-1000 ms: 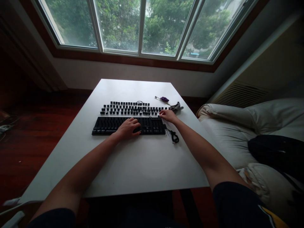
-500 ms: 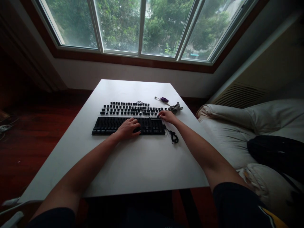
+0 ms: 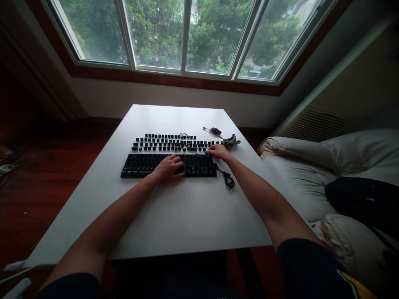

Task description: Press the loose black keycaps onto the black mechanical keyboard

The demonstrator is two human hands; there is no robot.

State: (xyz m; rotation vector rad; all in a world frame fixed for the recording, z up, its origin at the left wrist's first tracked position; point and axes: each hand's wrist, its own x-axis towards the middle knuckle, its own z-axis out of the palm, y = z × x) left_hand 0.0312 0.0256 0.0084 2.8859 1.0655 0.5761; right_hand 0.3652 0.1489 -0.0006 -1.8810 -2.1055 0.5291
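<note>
A black keyboard [image 3: 140, 165] lies across the middle of the white table [image 3: 174, 216]. Behind it, several loose black keycaps [image 3: 168, 142] are laid out in rows. My left hand [image 3: 168, 168] rests on the keyboard's middle, fingers curled over the keys. My right hand [image 3: 219, 152] sits at the keyboard's far right corner, by the right end of the keycap rows, fingers bent down together; what they pinch, if anything, is too small to make out. The keyboard's coiled black cable [image 3: 228, 179] lies just right of it.
A purple-handled tool [image 3: 215, 130] and a small grey object [image 3: 231, 141] lie behind my right hand. A light sofa [image 3: 299, 166] with a dark bag [image 3: 361, 199] stands to the right. Windows fill the far wall; dark wooden floor lies to the left.
My right hand has crept slightly left along the keyboard's far right corner. My left hand has not moved.
</note>
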